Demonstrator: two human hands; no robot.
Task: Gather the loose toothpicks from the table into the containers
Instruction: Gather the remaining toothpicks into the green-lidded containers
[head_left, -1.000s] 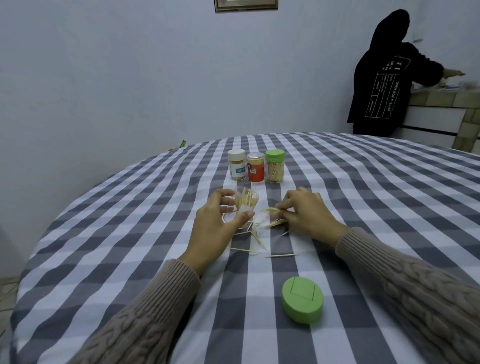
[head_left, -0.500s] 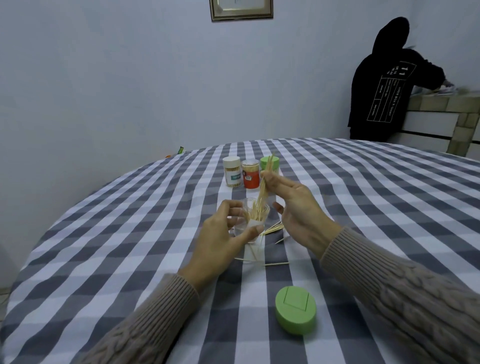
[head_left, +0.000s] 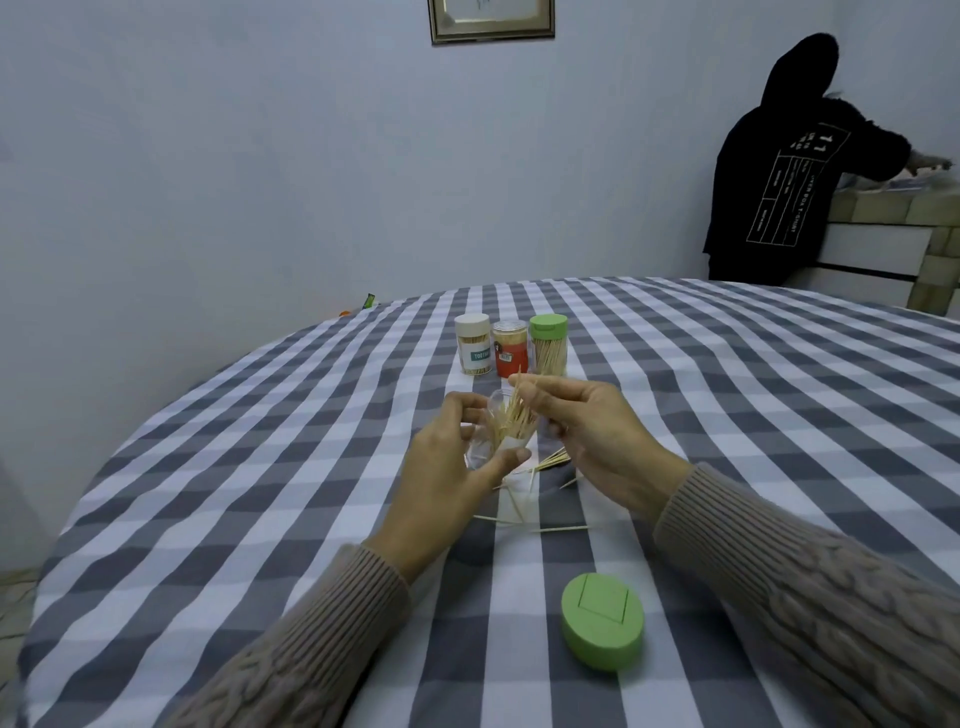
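1. The thin pale wooden toothpicks (head_left: 540, 462) are light, stiff and brittle; I judge they roll easily on cloth and are best pinched in a small bundle near one end, pointing one way.
2. The left hand (head_left: 452, 467) has its grip wrapped around a small clear plastic container (head_left: 480, 447), tilted and lifted above the table, with thumb in front and fingers behind. It is open at the top and partly filled with toothpicks standing at a slant.
3. The right hand (head_left: 582, 431) pinches a few toothpicks between thumb and fingertips, feeding them into that container's mouth.
4. More loose toothpicks lie scattered on the grey-and-white checked tablecloth (head_left: 260, 467) just beneath and behind both hands, so the job looks partly done.
5. Farther back stand three closed jars in a row, touching or nearly so: a white-capped jar (head_left: 472, 345), a clear jar with a red label (head_left: 510, 349) and a green-capped jar (head_left: 548, 345), all holding toothpicks.
6. A round green plastic lid (head_left: 602, 629) lies near the front, probably the open container's cap.
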